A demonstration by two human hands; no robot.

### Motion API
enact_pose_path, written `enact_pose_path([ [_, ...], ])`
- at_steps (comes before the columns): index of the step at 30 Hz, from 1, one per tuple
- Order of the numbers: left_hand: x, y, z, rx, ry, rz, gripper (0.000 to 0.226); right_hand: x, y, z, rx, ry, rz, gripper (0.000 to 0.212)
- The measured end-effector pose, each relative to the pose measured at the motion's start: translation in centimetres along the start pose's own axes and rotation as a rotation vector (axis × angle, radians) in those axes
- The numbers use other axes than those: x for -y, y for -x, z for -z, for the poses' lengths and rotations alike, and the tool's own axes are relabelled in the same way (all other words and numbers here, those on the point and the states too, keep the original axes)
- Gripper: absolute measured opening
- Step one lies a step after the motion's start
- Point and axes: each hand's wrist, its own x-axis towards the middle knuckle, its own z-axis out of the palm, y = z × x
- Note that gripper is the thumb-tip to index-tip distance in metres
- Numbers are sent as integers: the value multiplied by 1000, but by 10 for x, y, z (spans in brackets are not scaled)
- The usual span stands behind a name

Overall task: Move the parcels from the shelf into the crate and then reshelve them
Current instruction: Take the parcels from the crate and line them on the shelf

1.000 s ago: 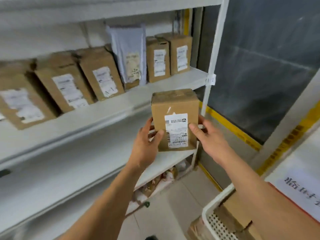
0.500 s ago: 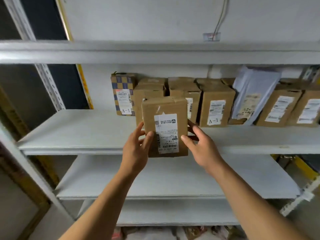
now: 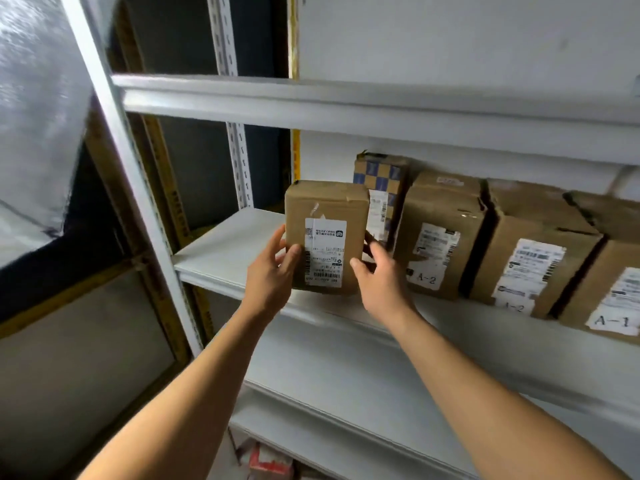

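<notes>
At the far left a white upright post [image 3: 114,140] frames the shelf [image 3: 228,244], whose left end lies bare up to the box [image 3: 325,237]. The left hand [image 3: 270,275] presses that brown box's left side, thumb on its front; the right hand [image 3: 377,282] clamps its right side, fingers tucked behind. The box stands upright at the shelf's front edge, label facing out. Just behind it stands a checkered box [image 3: 381,178], partly hidden. To the right runs a row of three brown boxes: the first [image 3: 443,237] marked A-2, the second [image 3: 533,251] also A-2, the third [image 3: 609,289] marked A-1 and cut off by the frame. Another board [image 3: 346,102] hangs above with room over the box tops.
</notes>
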Motion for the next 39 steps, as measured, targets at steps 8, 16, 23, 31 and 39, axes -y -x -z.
enact_pose_path([
  [8, 35, -94, 27, 36, 5, 57, 50, -1, -84, -66, -36, -114, -95, 51],
  [16, 67, -200, 24, 159, 29, 48, 58, -14, -157, -118, -239, -24, -216, 56],
  [23, 88, -255, 1, 221, -18, 42, 62, -28, -190, -135, -485, 43, -300, 46],
  [31, 88, -269, -19, 252, 21, 22, 57, -29, -201, -138, -629, 176, -385, 39],
  [39, 79, -252, -16, 242, -76, 66, 64, -30, -187, -129, -551, 63, -349, 41],
])
